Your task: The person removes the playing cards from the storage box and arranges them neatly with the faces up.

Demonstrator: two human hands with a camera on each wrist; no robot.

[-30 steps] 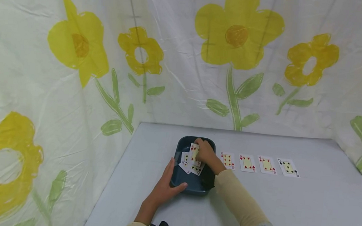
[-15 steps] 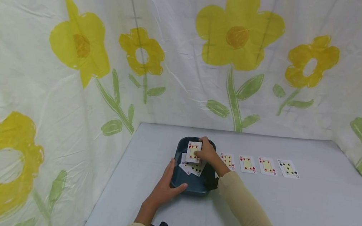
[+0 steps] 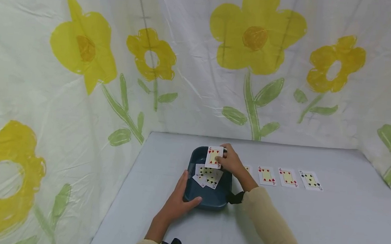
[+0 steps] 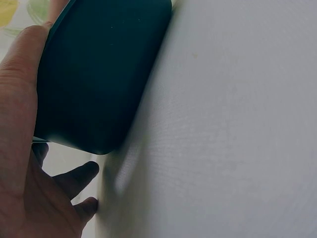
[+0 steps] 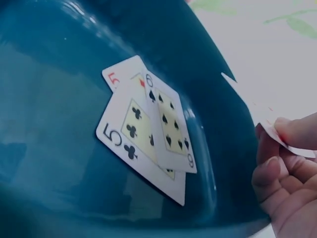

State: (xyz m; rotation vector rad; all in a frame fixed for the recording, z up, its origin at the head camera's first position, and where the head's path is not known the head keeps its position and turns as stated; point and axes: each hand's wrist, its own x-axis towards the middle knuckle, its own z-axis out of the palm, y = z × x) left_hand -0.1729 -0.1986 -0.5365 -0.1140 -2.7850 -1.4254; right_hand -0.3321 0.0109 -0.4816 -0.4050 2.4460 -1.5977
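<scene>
In the head view my right hand (image 3: 232,161) pinches a playing card with red pips (image 3: 213,154) above the far part of a dark blue tray (image 3: 210,204). In the right wrist view this card (image 5: 253,105) is seen nearly edge-on, thumb on its face and fingers behind. Inside the tray lie overlapping cards: a six of spades (image 5: 171,126), a five of clubs (image 5: 130,141) and a partly covered red five (image 5: 121,71). My left hand (image 3: 178,203) rests against the tray's near left corner, fingers extended along the side and thumb along the front.
Right of the tray, face-up cards form a row: a card half hidden by my right wrist (image 3: 247,169), two red fours (image 3: 266,176) (image 3: 288,178) and a black five (image 3: 310,181). A white cloth (image 3: 272,86) with yellow flowers hangs behind the table (image 3: 340,223).
My right hand has lifted the red card off the other cards in the tray and moved it up towards the far rim, uncovering the black six. My left hand has stayed at the tray.
</scene>
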